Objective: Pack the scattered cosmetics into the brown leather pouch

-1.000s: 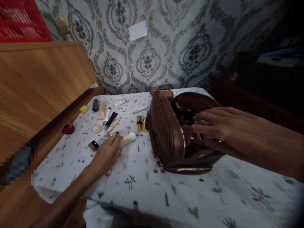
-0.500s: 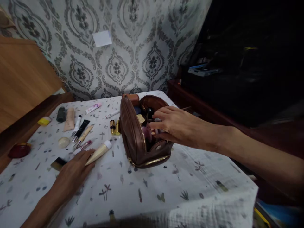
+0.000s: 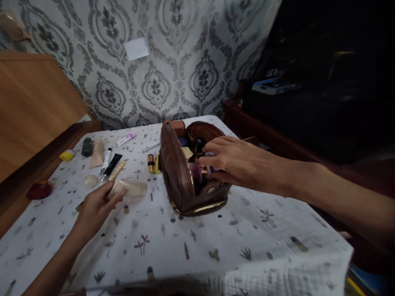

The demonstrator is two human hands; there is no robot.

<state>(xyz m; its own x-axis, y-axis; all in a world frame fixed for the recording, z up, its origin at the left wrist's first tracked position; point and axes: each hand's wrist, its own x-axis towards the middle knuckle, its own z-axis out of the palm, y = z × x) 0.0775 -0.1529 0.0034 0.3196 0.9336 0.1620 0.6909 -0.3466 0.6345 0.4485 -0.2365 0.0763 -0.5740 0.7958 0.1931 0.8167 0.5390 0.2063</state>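
Note:
My left hand [image 3: 96, 207] is closed around a cream-coloured squeeze tube [image 3: 131, 188], held just over the cloth and blurred by motion. A brown cosmetic bag [image 3: 175, 172] stands unzipped to the right of it. My right hand [image 3: 226, 158] reaches over the bag's right side, its fingers apart and bent down into the opening. Beside those fingertips, inside the bag, are a mauve rounded item [image 3: 195, 172], a gold item [image 3: 187, 153] and a dark bottle top [image 3: 199, 144]. Part of the bag's contents is hidden by the right hand.
Several tubes lie at the left, among them a beige tube [image 3: 97, 153] and a black tube [image 3: 112, 165]. Two gold lipsticks [image 3: 154, 163] are beside the bag. A dark red item [image 3: 40, 190] and a yellow item [image 3: 67, 155] lie along the wooden edge at left.
My left hand has taken hold of the cream tube and lifted and turned it slightly. My right hand stays at the bag's opening. The view has shifted a little.

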